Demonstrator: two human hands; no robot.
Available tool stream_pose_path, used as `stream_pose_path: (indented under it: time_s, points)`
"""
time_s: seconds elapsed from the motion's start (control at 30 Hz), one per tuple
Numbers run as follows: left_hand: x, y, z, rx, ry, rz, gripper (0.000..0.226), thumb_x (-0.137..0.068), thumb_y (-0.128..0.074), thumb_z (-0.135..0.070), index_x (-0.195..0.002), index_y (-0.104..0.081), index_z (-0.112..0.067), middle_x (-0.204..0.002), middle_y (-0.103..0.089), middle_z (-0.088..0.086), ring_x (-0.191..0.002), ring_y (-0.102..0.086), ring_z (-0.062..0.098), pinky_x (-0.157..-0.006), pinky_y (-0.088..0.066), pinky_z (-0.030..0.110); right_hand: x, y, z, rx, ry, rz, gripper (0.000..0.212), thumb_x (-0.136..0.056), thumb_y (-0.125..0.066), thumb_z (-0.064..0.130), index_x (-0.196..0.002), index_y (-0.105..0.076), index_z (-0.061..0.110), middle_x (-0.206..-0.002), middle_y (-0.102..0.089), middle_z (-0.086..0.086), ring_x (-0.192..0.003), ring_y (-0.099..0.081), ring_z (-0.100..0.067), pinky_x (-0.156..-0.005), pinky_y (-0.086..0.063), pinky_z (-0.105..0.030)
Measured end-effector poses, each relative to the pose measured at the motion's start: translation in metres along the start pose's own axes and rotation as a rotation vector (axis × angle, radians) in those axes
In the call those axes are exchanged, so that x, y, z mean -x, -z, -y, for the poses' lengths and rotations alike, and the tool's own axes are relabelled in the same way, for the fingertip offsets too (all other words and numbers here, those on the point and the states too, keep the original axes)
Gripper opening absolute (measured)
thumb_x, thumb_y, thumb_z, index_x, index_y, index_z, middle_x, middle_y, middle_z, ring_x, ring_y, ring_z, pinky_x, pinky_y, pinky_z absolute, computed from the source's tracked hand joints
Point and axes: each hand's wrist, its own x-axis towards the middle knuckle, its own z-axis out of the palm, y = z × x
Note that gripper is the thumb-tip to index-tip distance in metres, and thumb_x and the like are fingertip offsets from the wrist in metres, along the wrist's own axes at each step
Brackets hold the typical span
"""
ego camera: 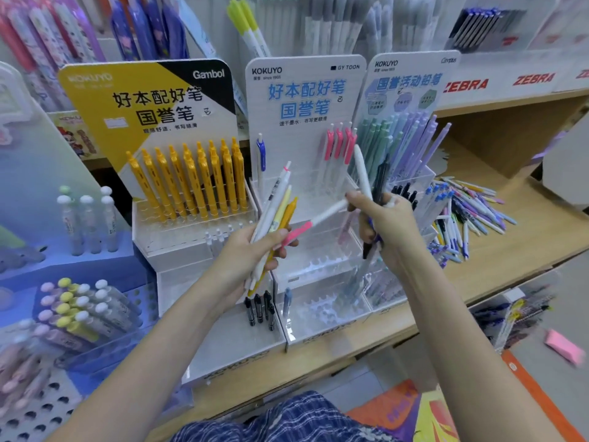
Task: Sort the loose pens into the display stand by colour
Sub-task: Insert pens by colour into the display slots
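Pens in hand, at the white display stand (306, 100).
My left hand (251, 253) grips a pen bundle (274, 215); my right hand (387, 224) grips several pens and pinches a pink-capped pen (314, 221). Loose pens (468, 212) heaped on shelf, right.

Three tiered clear-plastic display stands are sitting side by side on the long wooden shelf (510, 260): the yellow-and-black-backed stand (165, 100) at the left, the white-backed stand (302, 100) in the middle, the pale-blue-backed stand (408, 90) at the right. A row of yellow pens (191, 183) is standing in the left stand's upper tier, while four short black pens (259, 309) are standing in its lowest tier. Right of the stands a heap of loose mixed pens (468, 215) is lying on the shelf. Before the middle stand, the left hand (245, 260) is gripping a bundle of pens (274, 218) — the right hand (385, 228), just beside it, is holding several more.
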Motion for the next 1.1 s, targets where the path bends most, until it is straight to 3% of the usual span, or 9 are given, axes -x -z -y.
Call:
stream_pose_path:
  time_s: [0.1, 0.23, 0.43, 0.67, 0.77, 0.83, 0.93, 1.03, 1.1]
  points:
    - [0.000, 0.011, -0.006, 0.050, -0.076, -0.155, 0.010, -0.088, -0.058, -0.007, -0.097, -0.060, -0.008, -0.077, -0.060, 0.005, -0.052, -0.048, 0.002, -0.042, -0.037, 0.013, 0.002, 0.009, -0.001, 0.103, -0.014, 0.107, 0.016, -0.085, -0.066, 0.011, -0.075, -0.063, 0.000, -0.041, -0.046, 0.000, -0.032, -0.029, -0.011, -0.036, -0.025, -0.019]
    - [-0.001, 0.020, -0.016, -0.139, -0.224, -0.252, 0.010, -0.085, -0.063, -0.013, -0.093, -0.059, -0.019, -0.073, -0.053, 0.003, -0.053, -0.045, 0.004, -0.044, -0.039, 0.015, 0.010, 0.002, -0.002, 0.397, -0.022, 0.180, 0.013, -0.082, -0.070, 0.014, -0.080, -0.066, 0.002, -0.045, -0.048, 0.000, -0.033, -0.033, -0.010, -0.038, -0.028, -0.021]
    - [-0.011, 0.006, -0.031, -0.352, -0.299, -0.245, 0.021, -0.082, -0.068, -0.013, -0.090, -0.056, -0.029, -0.081, -0.057, 0.003, -0.064, -0.050, 0.012, -0.055, -0.044, 0.023, 0.012, -0.036, 0.010, 0.450, 0.115, 0.297, 0.012, -0.075, -0.077, 0.020, -0.085, -0.071, 0.015, -0.042, -0.049, 0.015, -0.037, -0.037, -0.006, -0.037, -0.032, -0.019]
    - [-0.021, -0.006, -0.037, -0.296, -0.296, -0.234, 0.020, -0.082, -0.067, -0.011, -0.099, -0.057, -0.015, -0.074, -0.056, -0.001, -0.048, -0.050, 0.000, -0.049, -0.040, 0.019, 0.001, -0.046, 0.024, 0.890, 0.465, 0.245, 0.020, -0.080, -0.073, 0.025, -0.087, -0.065, 0.008, -0.062, -0.049, 0.008, -0.052, -0.042, -0.004, -0.053, -0.036, -0.015]
    - [-0.025, -0.012, -0.034, -0.298, -0.292, -0.231, 0.016, -0.083, -0.067, -0.014, -0.095, -0.057, -0.016, -0.074, -0.058, 0.003, -0.058, -0.052, 0.008, -0.053, -0.043, 0.022, -0.004, -0.041, 0.026, 1.028, 0.502, 0.236, 0.020, -0.084, -0.069, 0.027, -0.087, -0.064, 0.009, -0.063, -0.052, 0.005, -0.056, -0.044, -0.010, -0.053, -0.034, -0.022]
    - [-0.029, -0.014, -0.032, -0.277, -0.283, -0.228, 0.015, -0.085, -0.065, -0.016, -0.098, -0.059, -0.013, -0.076, -0.062, 0.002, -0.062, -0.054, 0.008, -0.054, -0.044, 0.021, -0.012, -0.028, 0.031, 0.949, 0.420, 0.187, 0.016, -0.082, -0.070, 0.025, -0.089, -0.066, 0.012, -0.065, -0.055, 0.005, -0.053, -0.048, -0.010, -0.052, -0.041, -0.024]
    - [-0.034, -0.013, -0.031, -0.220, -0.283, -0.260, 0.012, -0.087, -0.062, -0.014, -0.098, -0.059, -0.009, -0.071, -0.059, 0.000, -0.052, -0.051, 0.001, -0.049, -0.042, 0.017, -0.032, 0.001, 0.040, 0.564, 0.281, -0.047, 0.018, -0.076, -0.076, 0.016, -0.090, -0.068, 0.007, -0.063, -0.055, 0.003, -0.043, -0.047, -0.009, -0.045, -0.045, -0.027]
    - [-0.039, -0.013, -0.028, -0.218, -0.286, -0.284, 0.010, -0.088, -0.060, -0.014, -0.098, -0.059, -0.009, -0.070, -0.057, 0.000, -0.050, -0.049, -0.001, -0.047, -0.040, 0.015, -0.051, 0.013, 0.043, 0.412, 0.374, -0.335, 0.016, -0.074, -0.078, 0.021, -0.069, -0.063, 0.018, -0.058, -0.054, -0.001, -0.051, -0.049, -0.021, -0.054, -0.047, -0.040]
    - [-0.042, -0.016, -0.025, -0.223, -0.285, -0.299, 0.011, -0.089, -0.060, -0.013, -0.099, -0.059, -0.008, -0.069, -0.057, 0.000, -0.051, -0.049, 0.000, -0.048, -0.041, 0.015, -0.061, 0.007, 0.042, 0.398, 0.441, -0.409, 0.021, -0.075, -0.077, 0.024, -0.066, -0.059, 0.021, -0.060, -0.056, -0.005, -0.057, -0.051, -0.020, -0.059, -0.047, -0.040]
